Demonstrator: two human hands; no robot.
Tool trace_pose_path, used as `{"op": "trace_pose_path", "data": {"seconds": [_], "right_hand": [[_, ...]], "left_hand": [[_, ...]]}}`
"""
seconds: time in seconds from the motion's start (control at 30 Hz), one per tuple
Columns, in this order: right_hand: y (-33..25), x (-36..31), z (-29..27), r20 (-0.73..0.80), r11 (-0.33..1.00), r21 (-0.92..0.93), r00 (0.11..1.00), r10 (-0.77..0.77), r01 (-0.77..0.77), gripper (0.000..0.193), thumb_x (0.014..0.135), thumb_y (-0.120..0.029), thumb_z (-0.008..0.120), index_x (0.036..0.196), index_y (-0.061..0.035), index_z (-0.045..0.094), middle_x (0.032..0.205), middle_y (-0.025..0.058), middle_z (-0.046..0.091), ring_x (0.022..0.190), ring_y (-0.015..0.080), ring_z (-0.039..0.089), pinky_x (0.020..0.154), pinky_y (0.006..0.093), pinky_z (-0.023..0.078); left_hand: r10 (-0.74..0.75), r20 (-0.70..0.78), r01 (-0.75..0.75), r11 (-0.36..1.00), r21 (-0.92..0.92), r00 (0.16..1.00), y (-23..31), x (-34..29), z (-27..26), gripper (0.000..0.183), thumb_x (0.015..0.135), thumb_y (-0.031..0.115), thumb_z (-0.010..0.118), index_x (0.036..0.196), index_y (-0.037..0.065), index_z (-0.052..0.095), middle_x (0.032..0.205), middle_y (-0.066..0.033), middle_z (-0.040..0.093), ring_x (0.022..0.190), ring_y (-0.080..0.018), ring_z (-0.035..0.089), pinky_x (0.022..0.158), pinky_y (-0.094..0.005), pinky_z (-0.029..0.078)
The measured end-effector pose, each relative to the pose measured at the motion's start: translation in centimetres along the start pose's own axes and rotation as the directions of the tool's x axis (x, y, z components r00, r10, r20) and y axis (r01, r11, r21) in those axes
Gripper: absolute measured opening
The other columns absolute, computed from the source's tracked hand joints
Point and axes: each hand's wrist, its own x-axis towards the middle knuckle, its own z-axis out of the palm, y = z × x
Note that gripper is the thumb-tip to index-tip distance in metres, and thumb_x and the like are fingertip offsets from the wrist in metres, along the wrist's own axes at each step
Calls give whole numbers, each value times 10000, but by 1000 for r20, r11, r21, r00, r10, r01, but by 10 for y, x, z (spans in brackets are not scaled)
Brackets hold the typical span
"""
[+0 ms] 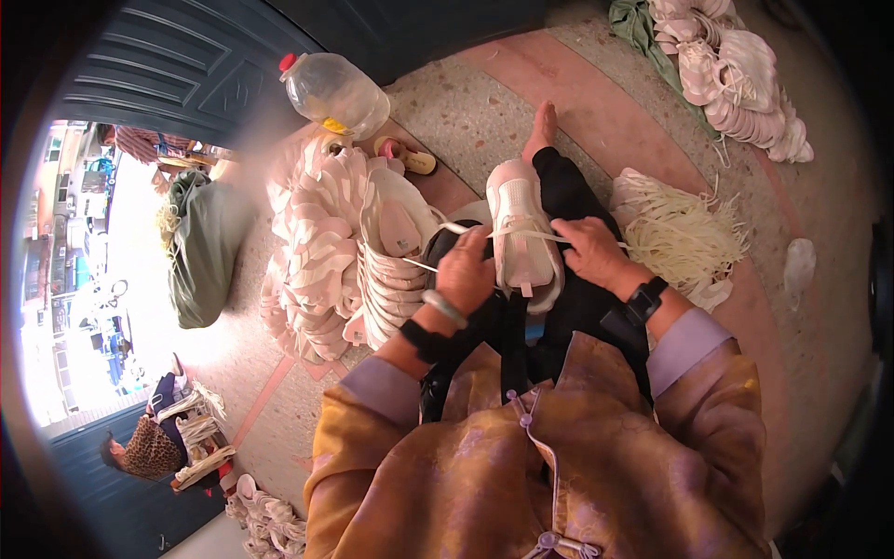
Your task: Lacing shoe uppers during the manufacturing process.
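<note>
While left fingers (478, 238) and right fingers (571, 230) grip white lace (523, 235), the shoe (515, 207) lies between.

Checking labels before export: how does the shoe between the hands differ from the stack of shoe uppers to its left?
The shoe is a single piece; the stack of shoe uppers is many, nested together. The shoe has a pale lace drawn across it by the left hand and right hand; the stack has no hand on it. Both are pale, whitish-pink.
</note>
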Motion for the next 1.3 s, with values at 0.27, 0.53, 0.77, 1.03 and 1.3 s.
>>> {"op": "trace_pose_path", "data": {"seconds": [0.27,0.53,0.77,1.03,1.3], "right_hand": [[14,-22,-19,-40,994,-108,999,-6,2,80,767,-108,562,766,-79,487,671,103,531,619,301,559,530,386,453],[33,-77,-43,-136,990,-29,982,130,-135,75,799,-113,551,809,-51,510,692,128,551,628,319,562,525,383,442],[24,-107,-45,-177,949,112,934,310,-294,56,786,-72,563,816,-27,547,697,129,566,628,311,564,542,367,438],[25,-122,-56,-126,952,72,944,306,-299,65,771,-67,560,825,-32,549,689,134,562,636,320,561,554,372,440],[69,-148,-111,-44,918,-313,969,244,-245,72,744,-55,520,813,-37,522,721,144,560,648,347,546,584,416,439]], "left_hand": [[-354,350,315,935,165,868,-3,15,10,435,663,53,528,1095,53,484,907,-181,595,885,-362,566,796,-413,440],[-136,171,132,991,34,976,-16,24,20,402,635,57,557,1035,60,521,1082,-149,528,971,-344,530,825,-395,428],[-49,171,65,994,-87,984,-45,32,31,163,647,18,537,807,35,512,817,-88,572,751,-230,602,580,-291,469],[-265,377,399,851,-341,888,-40,29,11,55,787,91,512,833,61,506,585,-20,518,381,-80,464,350,-230,360],[-216,842,517,852,-86,495,-9,17,-60,131,827,165,546,825,42,592,588,34,482,549,-31,425,480,-210,348]]}}
